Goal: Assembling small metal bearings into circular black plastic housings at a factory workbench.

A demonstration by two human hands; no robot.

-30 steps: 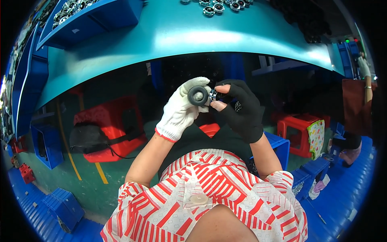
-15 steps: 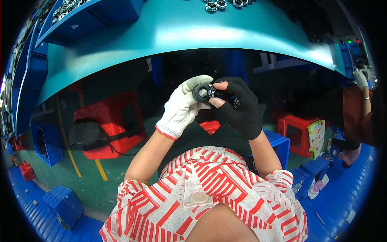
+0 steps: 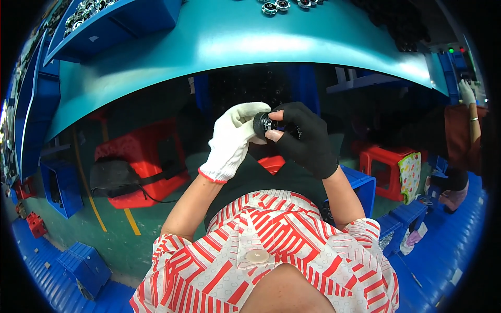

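Observation:
My left hand [image 3: 232, 138], in a white knit glove with a red cuff, is closed around a black ring [image 3: 258, 125] that looks like a small rubber tyre. From the other side my right hand [image 3: 309, 140], in a black glove with bare fingertips, pinches a shiny chrome wheel hub [image 3: 268, 124] between thumb and finger. Ring and hub meet between the two hands, in front of my chest. How deep the hub sits inside the ring is hidden by the fingers. Similar chrome hubs [image 3: 270, 8] lie on the teal table [image 3: 235, 49] at the far side.
A blue bin of chrome parts [image 3: 125, 28] stands at the table's far left. A dark heap of black parts [image 3: 394, 23] lies far right. Red stools flank me, one bearing a black bag [image 3: 112, 176], one a patterned cloth [image 3: 410, 176]. A co-worker's gloved hand [image 3: 466, 93] shows at right.
The ring has turned from facing me to nearly edge-on, and its hole no longer shows. Both hands have shifted slightly and keep their hold.

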